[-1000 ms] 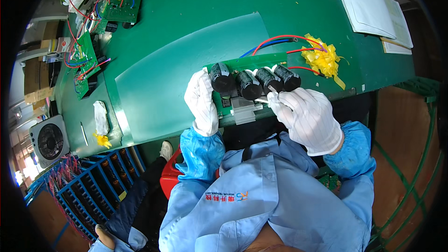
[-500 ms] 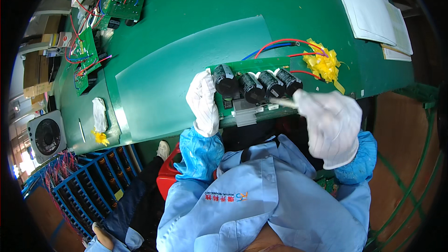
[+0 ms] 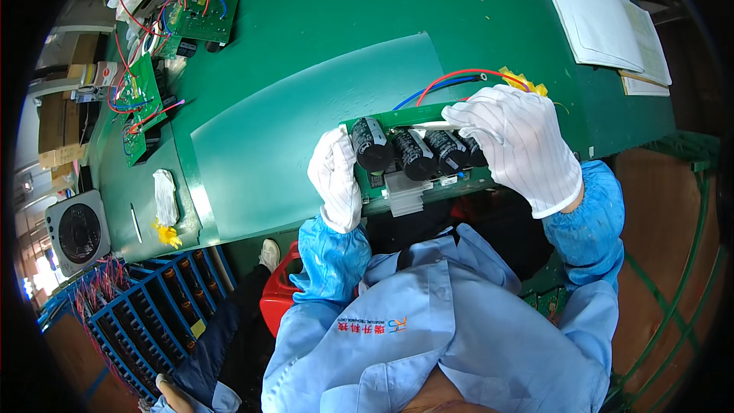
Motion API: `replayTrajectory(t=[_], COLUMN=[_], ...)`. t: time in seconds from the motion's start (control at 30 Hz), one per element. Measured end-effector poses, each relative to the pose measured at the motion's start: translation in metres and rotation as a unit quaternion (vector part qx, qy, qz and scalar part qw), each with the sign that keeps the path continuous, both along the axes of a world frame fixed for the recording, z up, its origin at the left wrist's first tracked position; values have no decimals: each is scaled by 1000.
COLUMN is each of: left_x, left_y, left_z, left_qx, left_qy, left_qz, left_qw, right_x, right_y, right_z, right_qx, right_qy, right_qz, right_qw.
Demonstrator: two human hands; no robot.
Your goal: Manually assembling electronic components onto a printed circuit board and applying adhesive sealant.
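Note:
A green circuit board (image 3: 409,115) stands tilted at the table's near edge, with several large black capacitors (image 3: 414,154) in a row. My white-gloved left hand (image 3: 334,176) is closed around the board's left end. Over the right end is my gloved right hand (image 3: 508,134), fingers pinched on a thin pale stick (image 3: 425,127). That stick lies across the board just behind the capacitors; its tip is too small to identify. The right hand partly covers the rightmost capacitor. Clear plastic fins (image 3: 404,194) show at the board's lower edge. Red and blue wires (image 3: 451,80) rise behind it.
Beyond my right hand lies a yellow bundle (image 3: 527,82). Papers (image 3: 600,19) rest at the far right. More wired boards (image 3: 202,14), a white glove (image 3: 164,195) and a pen (image 3: 135,222) are left. A fan (image 3: 78,231) and blue rack (image 3: 153,313) stand beyond the table's edge.
My right hand has moved up and left with the stick, from in front of the capacitors to behind them, now covering part of the yellow bundle. The left hand keeps its hold.

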State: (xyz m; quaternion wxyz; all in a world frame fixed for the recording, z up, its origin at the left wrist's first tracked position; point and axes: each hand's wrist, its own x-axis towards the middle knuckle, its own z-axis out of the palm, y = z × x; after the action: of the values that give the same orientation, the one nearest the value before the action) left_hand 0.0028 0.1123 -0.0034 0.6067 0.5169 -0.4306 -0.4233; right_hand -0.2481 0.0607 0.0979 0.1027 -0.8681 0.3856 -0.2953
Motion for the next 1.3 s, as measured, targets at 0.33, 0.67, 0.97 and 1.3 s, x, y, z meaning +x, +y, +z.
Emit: replayTrajectory(t=[0.33,0.67,0.97,1.3], left_x=[-6,-1,-23,-23], left_y=[-1,-20,-61,-88], left_z=[9,45,176,164], left_qx=[1,7,-180,-163], left_qy=[15,-57,-544,-602], left_qz=[12,17,-251,-257], left_qw=[1000,998,780,738], right_x=[-8,-36,-64,-76], right_y=[-5,40,83,108], right_z=[-4,-3,-23,-20], right_qx=[44,290,270,255], right_qy=[-87,-396,-486,-519], right_qz=[-20,-250,-305,-282], right_qw=[995,835,773,766])
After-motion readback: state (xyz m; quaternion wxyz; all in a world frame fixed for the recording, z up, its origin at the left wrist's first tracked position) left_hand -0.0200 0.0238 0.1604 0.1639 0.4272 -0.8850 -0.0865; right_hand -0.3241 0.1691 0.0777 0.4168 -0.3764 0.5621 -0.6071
